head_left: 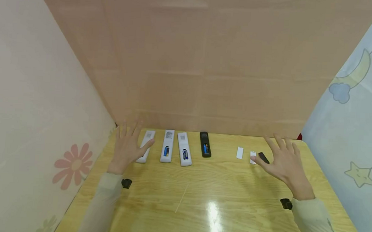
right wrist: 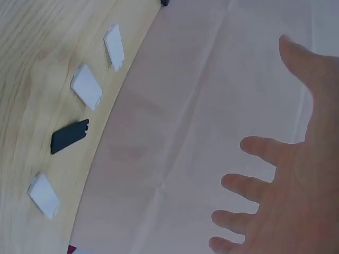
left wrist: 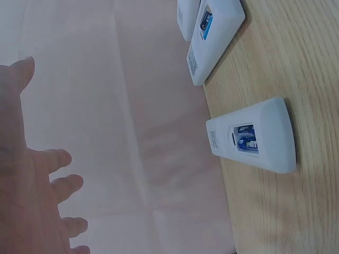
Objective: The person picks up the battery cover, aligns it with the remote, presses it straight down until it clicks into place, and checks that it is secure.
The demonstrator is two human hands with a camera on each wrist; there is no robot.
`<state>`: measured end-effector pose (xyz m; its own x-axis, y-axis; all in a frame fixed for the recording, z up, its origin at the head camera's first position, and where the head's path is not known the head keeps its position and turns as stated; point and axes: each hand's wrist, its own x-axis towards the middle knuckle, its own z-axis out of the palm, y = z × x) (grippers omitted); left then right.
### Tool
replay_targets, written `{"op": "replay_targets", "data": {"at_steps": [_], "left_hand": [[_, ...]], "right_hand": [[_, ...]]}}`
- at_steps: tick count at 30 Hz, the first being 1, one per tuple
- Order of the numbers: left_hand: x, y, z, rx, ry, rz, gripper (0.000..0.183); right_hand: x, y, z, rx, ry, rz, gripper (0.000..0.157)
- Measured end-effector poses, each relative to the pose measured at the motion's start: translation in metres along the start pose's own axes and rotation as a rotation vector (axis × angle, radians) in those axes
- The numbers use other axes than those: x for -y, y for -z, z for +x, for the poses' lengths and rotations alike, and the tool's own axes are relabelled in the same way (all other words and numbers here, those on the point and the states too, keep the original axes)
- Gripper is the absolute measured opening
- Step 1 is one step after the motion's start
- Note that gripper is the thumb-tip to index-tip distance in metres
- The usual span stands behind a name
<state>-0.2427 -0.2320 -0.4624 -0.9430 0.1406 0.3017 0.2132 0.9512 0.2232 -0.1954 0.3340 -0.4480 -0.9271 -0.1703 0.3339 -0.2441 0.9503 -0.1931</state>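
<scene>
Head view: we see the left hand [head_left: 125, 150] and right hand [head_left: 287, 165] spread, empty. Right of the black remote [head_left: 204, 139], careless brushing could skid the black cover [head_left: 262, 156].

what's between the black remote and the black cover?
A white cover, then a second white cover, going from the black remote to the black cover. Right wrist view shows both unobstructed.

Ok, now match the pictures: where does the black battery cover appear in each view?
Head: the black battery cover sits right of centre, beside the right hand.
Left wrist: not in view.
Right wrist: left side, between two white covers.
Shared landmark: the wooden table.
</scene>
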Motion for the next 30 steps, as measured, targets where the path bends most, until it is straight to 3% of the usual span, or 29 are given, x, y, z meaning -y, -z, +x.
{"op": "replay_targets", "data": {"at_steps": [11, 23, 30], "left_hand": [[0.004, -0.002, 0.001, 0.031, 0.029, -0.066, 0.101], [0.005, -0.013, 0.003, 0.062, 0.013, -0.128, 0.091], [0.011, -0.022, 0.005, 0.062, 0.007, -0.162, 0.088]], "right_hand": [[0.007, -0.018, 0.017, -0.047, 0.029, 0.186, 0.069], [0.009, -0.034, 0.023, 0.103, -0.062, 0.267, 0.069], [0.011, -0.047, 0.030, 0.105, -0.041, 0.295, 0.067]]}}
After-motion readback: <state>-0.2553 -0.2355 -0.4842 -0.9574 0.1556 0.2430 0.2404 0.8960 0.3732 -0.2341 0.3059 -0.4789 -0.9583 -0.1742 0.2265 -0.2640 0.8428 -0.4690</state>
